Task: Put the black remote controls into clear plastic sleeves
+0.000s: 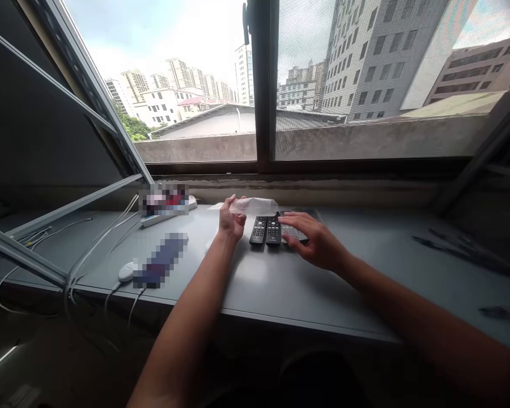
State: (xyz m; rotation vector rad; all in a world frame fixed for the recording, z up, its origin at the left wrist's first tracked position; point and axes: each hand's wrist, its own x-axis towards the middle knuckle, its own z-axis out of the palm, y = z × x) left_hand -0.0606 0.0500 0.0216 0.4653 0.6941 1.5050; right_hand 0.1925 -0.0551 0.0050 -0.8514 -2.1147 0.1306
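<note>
- Holding a clear plastic bag (255, 205) up off the desk (365, 272), our left hand (232, 222) pinches its near end between thumb and fingertips; the bag stretches to the right, above the far ends of the remotes.
- Our right hand (312, 241) lies palm down with fingers spread over a third remote (292, 232), pressing on it rather than closed around it; we cannot tell whether the fingers curl under its edge.
- We see two black remotes (266, 230) side by side, touching, just left of the covered one, buttons up, all lying lengthwise towards the window (263, 85).
- We note that the three remotes sit near the desk's far edge, between our two hands.
- To the left, a white power strip (165, 212) sits by the sill, partly blurred, with white cables (97, 249) running from it towards the desk's near left corner.
- A white mouse (126, 271) rests near that edge, just beside a dark blurred object (161, 260).
- On the far right we make out dark pens (450, 246), well apart from the hands.
</note>
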